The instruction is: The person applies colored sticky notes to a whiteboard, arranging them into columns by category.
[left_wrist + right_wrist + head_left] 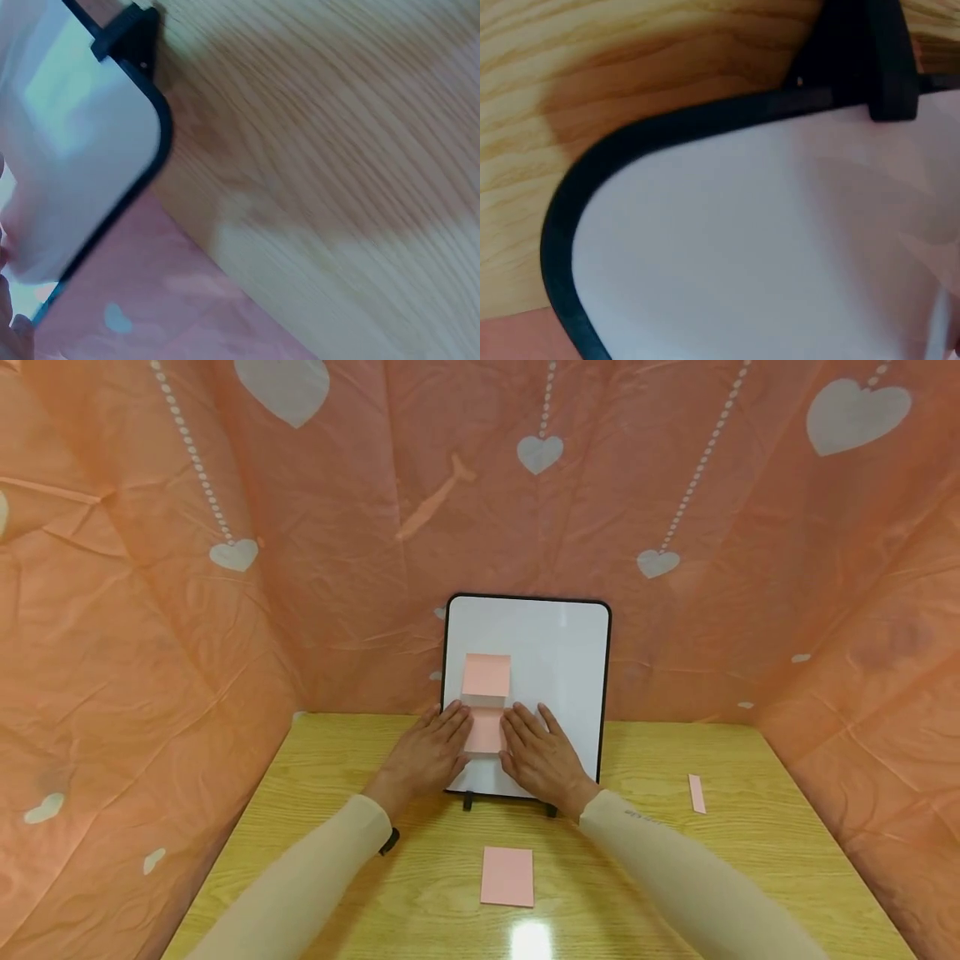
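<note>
A white board with a black frame (558, 652) stands upright at the back of the table. Two pink sticky notes are on its left half, an upper one (487, 674) and a lower one (486, 731) just beneath. With straight fingers, my left hand (431, 747) touches the lower note's left edge. My right hand (542, 752) lies flat along that note's right edge, fingers extended. Both wrist views show mostly the board's lower corners; in the left one, only bits of fingers (16, 341) appear at the edge.
A pink sticky note pad (507, 877) lies on the wooden table (615, 877) in front of the board. Off to the right is a narrow pink strip (697, 793). Black feet (468, 801) support the board. An orange cloth with hearts (337, 568) hangs behind and at both sides.
</note>
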